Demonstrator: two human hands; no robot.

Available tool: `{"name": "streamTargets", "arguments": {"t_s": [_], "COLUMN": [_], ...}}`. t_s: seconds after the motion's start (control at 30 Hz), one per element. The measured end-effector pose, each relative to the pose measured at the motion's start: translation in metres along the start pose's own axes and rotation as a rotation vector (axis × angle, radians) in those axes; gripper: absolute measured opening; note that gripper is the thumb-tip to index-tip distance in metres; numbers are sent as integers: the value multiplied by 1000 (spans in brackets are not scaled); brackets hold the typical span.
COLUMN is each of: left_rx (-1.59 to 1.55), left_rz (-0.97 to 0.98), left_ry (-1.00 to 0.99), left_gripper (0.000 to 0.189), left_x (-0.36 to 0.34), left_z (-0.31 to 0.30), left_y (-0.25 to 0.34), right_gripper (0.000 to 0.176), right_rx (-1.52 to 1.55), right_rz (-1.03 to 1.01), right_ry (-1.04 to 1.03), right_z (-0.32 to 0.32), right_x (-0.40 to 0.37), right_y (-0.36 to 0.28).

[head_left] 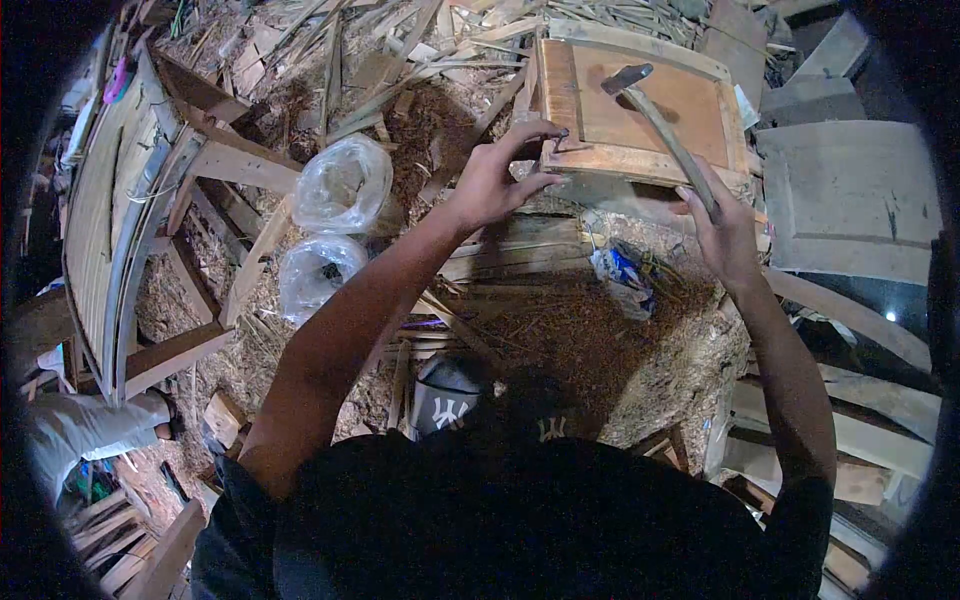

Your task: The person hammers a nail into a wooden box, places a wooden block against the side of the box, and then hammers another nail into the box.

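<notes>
My right hand [725, 235] is wrapped round the wooden handle of a hammer [660, 125]. Its dark metal head hangs over a wooden panel [610, 105] with a pale frame and an orange-brown inner board. At the panel's near left corner is my left hand [495, 185], index finger on top of the frame and thumb at its front edge. A small dark thing shows by the index fingertip, too small to name for sure. Under the panel's near edge, a grey surface is partly hidden.
Two rolls of clear plastic [345, 185] lie left of my left arm. A curved wooden piece [120, 210] stands at the left, near another person's leg [85, 435]. A blue-white packet [622, 278] lies on sawdust. Curved panels [850, 200] and planks fill the right.
</notes>
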State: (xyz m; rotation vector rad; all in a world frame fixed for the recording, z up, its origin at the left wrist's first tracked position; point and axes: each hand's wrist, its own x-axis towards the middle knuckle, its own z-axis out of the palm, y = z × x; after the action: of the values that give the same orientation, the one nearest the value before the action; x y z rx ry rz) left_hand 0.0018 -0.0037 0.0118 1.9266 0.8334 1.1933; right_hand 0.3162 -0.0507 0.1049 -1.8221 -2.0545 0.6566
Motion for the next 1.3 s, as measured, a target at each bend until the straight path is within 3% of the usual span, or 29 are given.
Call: {"name": "streamTargets", "arguments": {"t_s": [0.27, 0.57, 0.67, 0.77, 1.3], "left_rx": [-29, -78, -105, -141, -103], "left_rz": [-85, -39, -18, -55, -17], "left_ry": [-11, 18, 16, 20, 26], "left_gripper": [58, 55, 55, 56, 54], "left_x": [1, 6, 3, -1, 2], "left_z": [-1, 1, 0, 5, 0], "left_y": [1, 0, -2, -9, -1], "right_gripper": [45, 46, 46, 46, 45], "right_rx": [21, 46, -20, -61, -10], "right_rz": [-202, -27, -173, -66, -38], "right_ry": [224, 169, 243, 208, 142], "right_z": [10, 9, 13, 14, 11], "right_x": [-1, 0, 0, -4, -2], "right_y": [0, 3, 9, 3, 7]}}
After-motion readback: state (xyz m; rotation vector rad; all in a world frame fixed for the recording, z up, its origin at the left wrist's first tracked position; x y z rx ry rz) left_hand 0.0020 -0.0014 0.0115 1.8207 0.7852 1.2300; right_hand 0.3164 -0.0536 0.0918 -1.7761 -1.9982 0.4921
